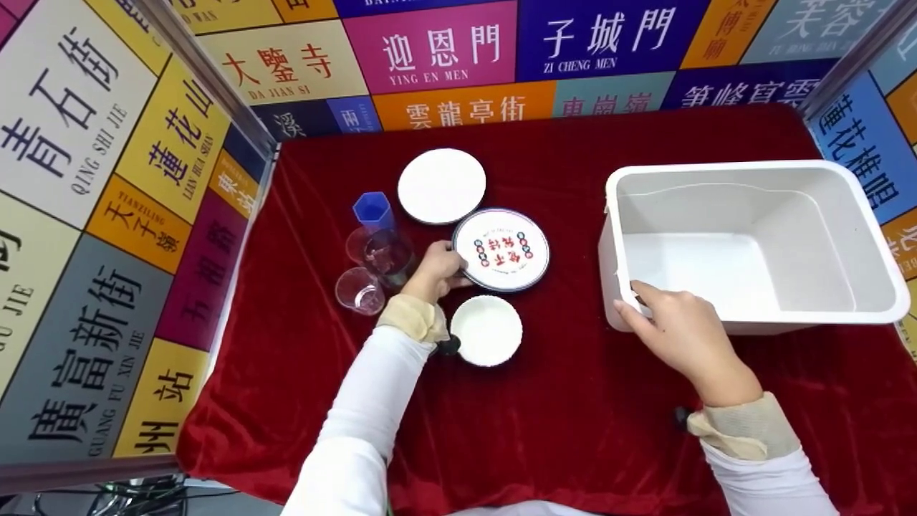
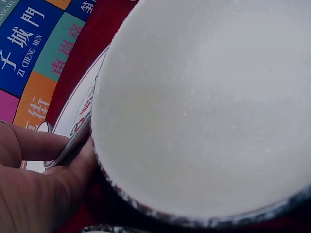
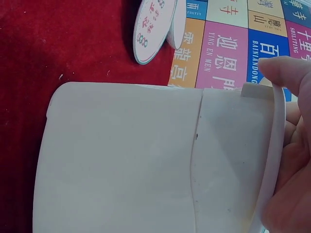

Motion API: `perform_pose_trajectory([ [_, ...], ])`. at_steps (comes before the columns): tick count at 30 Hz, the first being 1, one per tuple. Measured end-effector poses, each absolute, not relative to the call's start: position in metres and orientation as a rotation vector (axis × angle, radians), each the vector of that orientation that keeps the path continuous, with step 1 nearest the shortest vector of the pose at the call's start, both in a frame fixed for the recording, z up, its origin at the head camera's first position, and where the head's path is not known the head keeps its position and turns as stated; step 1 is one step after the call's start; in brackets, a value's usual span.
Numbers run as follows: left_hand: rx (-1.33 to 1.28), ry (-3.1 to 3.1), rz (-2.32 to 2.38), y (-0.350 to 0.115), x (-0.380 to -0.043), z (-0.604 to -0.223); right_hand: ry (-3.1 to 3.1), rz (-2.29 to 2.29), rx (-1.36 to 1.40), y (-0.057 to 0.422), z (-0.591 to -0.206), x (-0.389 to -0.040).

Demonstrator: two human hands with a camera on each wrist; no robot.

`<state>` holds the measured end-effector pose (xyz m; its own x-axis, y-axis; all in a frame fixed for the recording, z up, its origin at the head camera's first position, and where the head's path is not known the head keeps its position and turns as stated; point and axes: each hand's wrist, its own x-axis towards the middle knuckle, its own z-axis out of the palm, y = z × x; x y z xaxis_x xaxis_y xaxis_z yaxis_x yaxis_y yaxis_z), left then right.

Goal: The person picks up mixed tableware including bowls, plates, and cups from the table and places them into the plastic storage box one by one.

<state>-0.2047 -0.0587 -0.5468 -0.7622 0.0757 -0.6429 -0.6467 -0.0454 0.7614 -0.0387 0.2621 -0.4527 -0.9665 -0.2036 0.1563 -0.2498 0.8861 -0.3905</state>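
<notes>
My left hand (image 1: 438,266) pinches the left rim of a round white plate (image 1: 510,247) with a dark edge and red characters. In the left wrist view the thumb and fingers (image 2: 41,145) lie on either side of that plate's edge, and a white bowl (image 2: 204,111) with a speckled dark rim fills most of the picture. From the head, the bowl (image 1: 487,331) stands just below the plate, beside the left wrist. My right hand (image 1: 680,333) grips the near-left rim of a large white plastic bin (image 1: 759,315); its thumb and fingers straddle the rim in the right wrist view.
A plain white plate (image 1: 442,186) lies behind the printed one. Left of my left hand are a blue hexagonal cup (image 1: 372,208), a clear cup (image 1: 360,292) and a dark see-through cup (image 1: 389,254). Red cloth (image 1: 559,430) covers the table; lettered panels (image 1: 444,54) wall it in.
</notes>
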Motion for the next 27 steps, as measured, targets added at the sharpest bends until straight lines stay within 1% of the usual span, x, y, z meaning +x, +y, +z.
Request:
perform_pose_trajectory([
  [7,-0.587,1.693,1.912,-0.058,-0.202,-0.544,-2.91,0.602,0.351,0.261,-0.454,-0.039],
  [27,-0.505,1.687,1.94,-0.056,-0.196,-0.52,-2.87,0.625,0.327,0.257,-0.456,-0.039],
])
